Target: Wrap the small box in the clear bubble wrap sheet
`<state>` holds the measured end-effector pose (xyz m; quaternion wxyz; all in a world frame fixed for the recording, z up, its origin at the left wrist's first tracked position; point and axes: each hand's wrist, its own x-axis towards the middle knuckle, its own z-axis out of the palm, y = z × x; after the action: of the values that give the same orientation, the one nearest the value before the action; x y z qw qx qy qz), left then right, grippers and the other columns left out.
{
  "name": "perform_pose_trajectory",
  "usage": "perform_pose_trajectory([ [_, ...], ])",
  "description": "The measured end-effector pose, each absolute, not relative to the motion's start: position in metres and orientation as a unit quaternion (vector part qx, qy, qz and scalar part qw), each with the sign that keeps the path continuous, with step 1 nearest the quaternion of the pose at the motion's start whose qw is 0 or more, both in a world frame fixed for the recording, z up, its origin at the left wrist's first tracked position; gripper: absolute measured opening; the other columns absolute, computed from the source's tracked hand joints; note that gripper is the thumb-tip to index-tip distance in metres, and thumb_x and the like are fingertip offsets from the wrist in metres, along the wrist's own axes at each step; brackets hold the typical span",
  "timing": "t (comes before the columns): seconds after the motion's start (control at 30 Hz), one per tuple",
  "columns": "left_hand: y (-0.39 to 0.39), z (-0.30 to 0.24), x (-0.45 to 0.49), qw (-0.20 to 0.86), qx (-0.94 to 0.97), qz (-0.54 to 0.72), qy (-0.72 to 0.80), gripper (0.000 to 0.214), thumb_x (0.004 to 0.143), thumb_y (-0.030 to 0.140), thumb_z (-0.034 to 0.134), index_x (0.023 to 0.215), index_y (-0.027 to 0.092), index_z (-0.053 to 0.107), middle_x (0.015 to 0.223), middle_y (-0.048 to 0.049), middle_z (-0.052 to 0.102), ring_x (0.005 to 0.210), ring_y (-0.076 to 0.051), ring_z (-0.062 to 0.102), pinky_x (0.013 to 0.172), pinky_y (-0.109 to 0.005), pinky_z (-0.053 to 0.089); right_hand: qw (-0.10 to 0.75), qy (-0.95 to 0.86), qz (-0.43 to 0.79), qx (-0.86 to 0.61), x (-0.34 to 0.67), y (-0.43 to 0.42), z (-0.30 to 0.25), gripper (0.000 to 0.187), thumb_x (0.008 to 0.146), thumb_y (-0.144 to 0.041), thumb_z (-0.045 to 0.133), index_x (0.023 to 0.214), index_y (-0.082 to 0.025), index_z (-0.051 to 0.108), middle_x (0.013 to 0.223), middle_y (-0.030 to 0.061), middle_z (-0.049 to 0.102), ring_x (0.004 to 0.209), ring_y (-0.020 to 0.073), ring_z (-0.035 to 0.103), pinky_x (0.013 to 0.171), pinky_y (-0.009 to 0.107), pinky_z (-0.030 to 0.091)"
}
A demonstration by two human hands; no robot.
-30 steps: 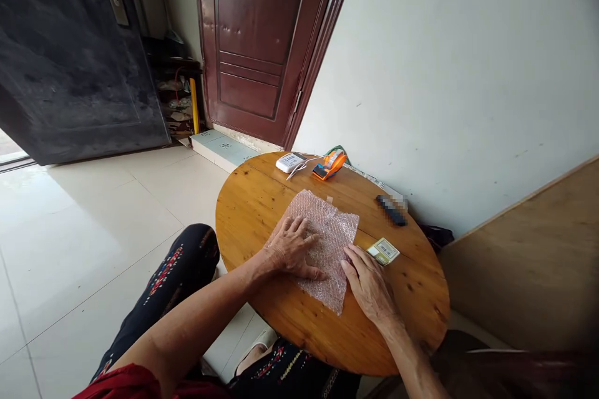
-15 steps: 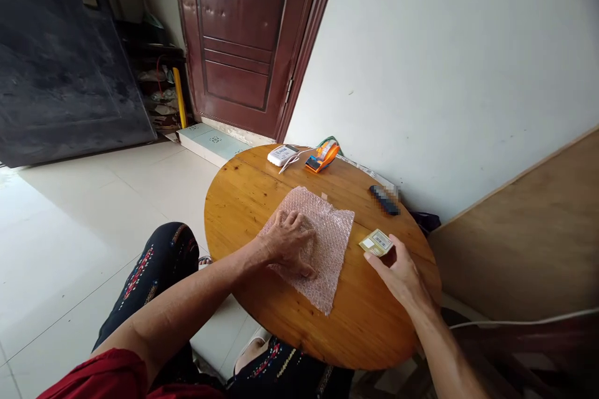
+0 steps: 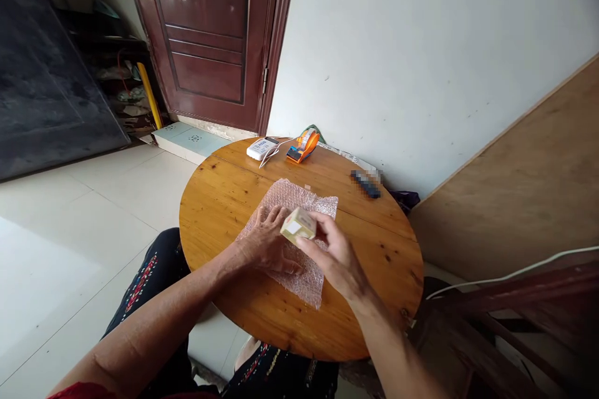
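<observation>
A pinkish sheet of bubble wrap (image 3: 309,287) lies spread on the round wooden table (image 3: 219,199). My left hand (image 3: 269,240) rests flat on it, fingers spread, pressing near its left side. My right hand (image 3: 334,252) grips a small yellowish box (image 3: 299,225) with a white label, thumb on the near side and fingers behind. The box is tilted and held above the bubble wrap, close beside my left hand and partly covering it from view.
Along the table's far edge are a white device with a cable (image 3: 262,148) and an orange tape dispenser (image 3: 304,146). A blurred-out dark object (image 3: 365,184) lies at the far right. A white wall (image 3: 397,62) rises behind, and a wooden panel (image 3: 515,168) stands to the right.
My right hand has carried the small box leftward from beside the bubble wrap to above it. My left hand stays on the wrap. The camera view has shifted somewhat.
</observation>
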<state>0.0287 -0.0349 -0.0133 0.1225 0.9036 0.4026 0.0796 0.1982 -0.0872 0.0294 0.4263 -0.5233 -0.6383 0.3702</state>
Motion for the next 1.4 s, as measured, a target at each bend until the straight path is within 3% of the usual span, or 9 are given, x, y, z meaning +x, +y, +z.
perform_pose_trajectory([
  [0.1,-0.036,-0.014,0.028,0.121,0.905,0.080,0.399,0.103,0.068,0.075,0.060,0.151,0.026,0.026,0.158,-0.0148,0.025,0.146,-0.042,0.014,0.115,-0.064,0.010,0.446,-0.600,0.391,-0.537,0.191,-0.066,0.005,0.044,0.076,-0.042,0.069,0.113,-0.022,0.058,0.105,0.0062,0.071,0.095,0.0231,0.066,0.084,0.038,0.054],
  [0.3,-0.034,-0.013,0.026,0.118,0.910,0.091,0.387,0.104,0.065,0.080,0.060,0.148,0.023,0.034,0.157,-0.0184,0.024,0.145,-0.044,0.017,0.115,-0.065,0.010,0.461,-0.572,0.314,-0.602,0.204,-0.055,-0.021,0.048,0.073,-0.047,0.069,0.113,-0.022,0.057,0.104,0.0062,0.069,0.089,0.0228,0.065,0.080,0.037,0.053],
  [0.47,-0.032,-0.008,0.011,0.135,0.895,0.105,0.412,0.081,0.072,0.078,0.055,0.136,0.028,0.051,0.156,-0.0120,0.030,0.145,-0.040,0.021,0.116,-0.062,0.013,0.457,-0.572,0.299,-0.612,0.203,-0.059,-0.018,0.045,0.074,-0.045,0.068,0.112,-0.022,0.058,0.100,0.0059,0.070,0.086,0.0228,0.065,0.078,0.037,0.053],
  [0.73,-0.041,-0.018,-0.006,0.138,0.876,0.132,0.444,0.112,0.063,0.080,0.060,0.150,0.016,0.029,0.157,-0.0176,0.030,0.146,-0.036,0.020,0.118,-0.061,0.008,0.464,-0.601,0.290,-0.582,0.200,-0.060,-0.021,0.046,0.075,-0.040,0.068,0.116,-0.022,0.056,0.105,0.0073,0.069,0.091,0.0236,0.066,0.081,0.039,0.053],
  [1.0,-0.042,-0.018,-0.004,0.139,0.873,0.133,0.449,0.110,0.063,0.077,0.062,0.148,0.016,0.030,0.156,-0.0183,0.031,0.146,-0.037,0.021,0.118,-0.061,0.007,0.395,-0.677,0.217,-0.582,0.197,-0.061,-0.028,0.060,0.072,-0.028,0.065,0.130,-0.022,0.051,0.124,0.0103,0.064,0.113,0.0273,0.060,0.097,0.046,0.048],
  [1.4,-0.061,-0.017,0.015,0.100,0.849,0.137,0.501,0.108,0.064,0.075,0.062,0.147,0.015,0.029,0.151,-0.0242,0.033,0.141,-0.044,0.022,0.110,-0.071,0.011,0.382,-0.698,0.221,-0.564,0.205,-0.057,-0.025,0.052,0.075,-0.027,0.062,0.126,-0.024,0.056,0.122,0.0079,0.067,0.111,0.0265,0.062,0.098,0.045,0.048],
])
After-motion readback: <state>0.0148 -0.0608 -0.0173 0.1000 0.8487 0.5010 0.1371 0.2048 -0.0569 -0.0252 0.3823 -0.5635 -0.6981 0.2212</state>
